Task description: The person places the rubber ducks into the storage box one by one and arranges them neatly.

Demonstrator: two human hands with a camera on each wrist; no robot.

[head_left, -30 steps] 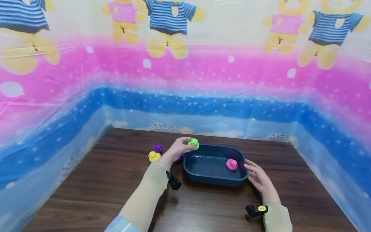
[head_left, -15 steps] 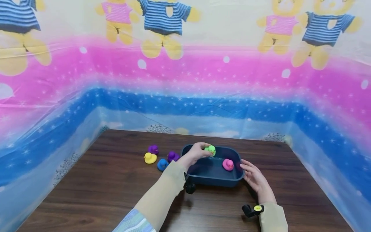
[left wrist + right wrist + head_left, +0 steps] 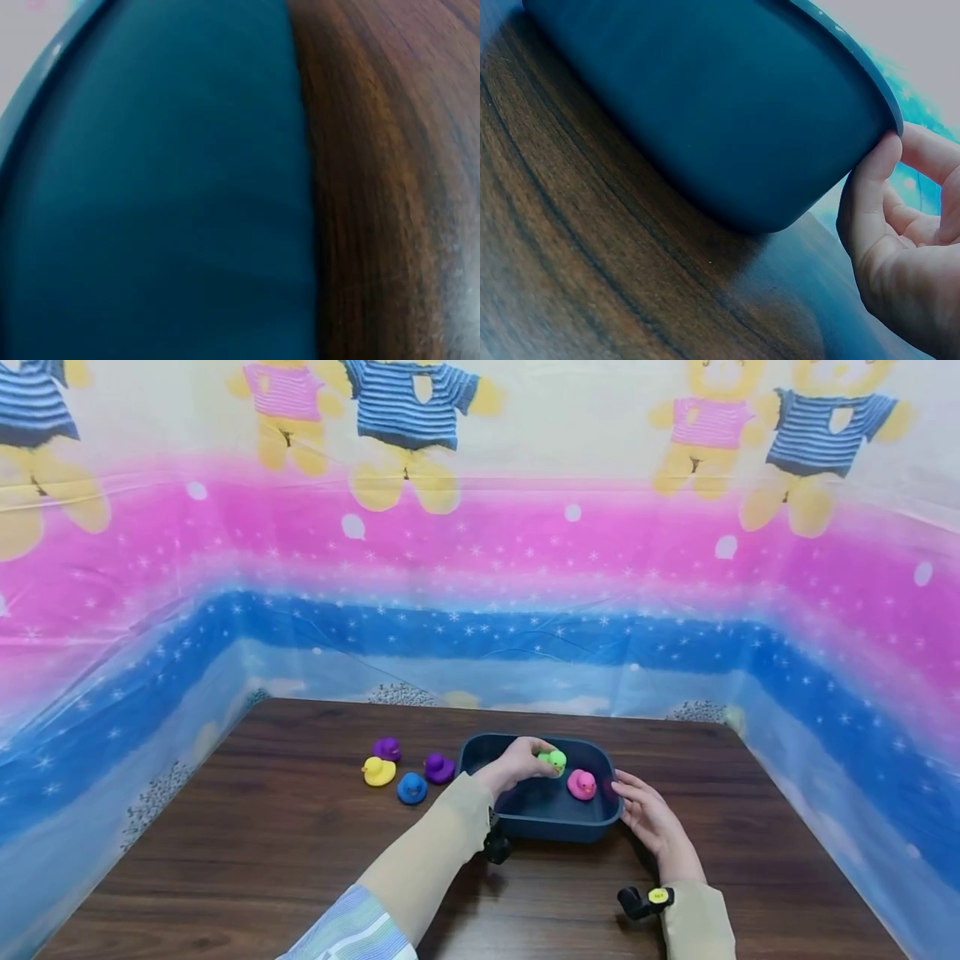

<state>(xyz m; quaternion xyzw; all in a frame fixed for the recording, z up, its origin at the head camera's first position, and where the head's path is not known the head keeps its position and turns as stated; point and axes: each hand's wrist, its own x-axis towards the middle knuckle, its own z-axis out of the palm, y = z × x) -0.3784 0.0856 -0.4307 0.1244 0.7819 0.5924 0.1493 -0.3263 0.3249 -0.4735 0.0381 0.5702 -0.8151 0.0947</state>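
Note:
My left hand (image 3: 522, 762) pinches a small green rubber duck (image 3: 555, 762) inside a dark blue plastic basin (image 3: 555, 831), low over its floor. Just right of it, a pink rubber duck (image 3: 582, 784) sits in the basin. The left wrist view shows only the basin's outer wall (image 3: 172, 180) and tabletop; hand and duck are hidden there. My right hand (image 3: 654, 818) touches the basin's right end, its fingers fairly straight. In the right wrist view, the thumb (image 3: 877, 169) meets the basin (image 3: 727, 105) just under the rim at the corner.
Left of the basin, on the brown wooden table (image 3: 247, 852), lie a yellow duck (image 3: 379, 772), a blue duck (image 3: 412, 788) and two purple ducks, one nearer the basin (image 3: 439, 767) and one farther back (image 3: 387, 748). A printed cloth (image 3: 480, 635) surrounds the table's back and sides.
My left hand has carried the green duck from over the basin's left rim rightward and down into it, beside the pink duck. My right hand has stayed at the basin's end.

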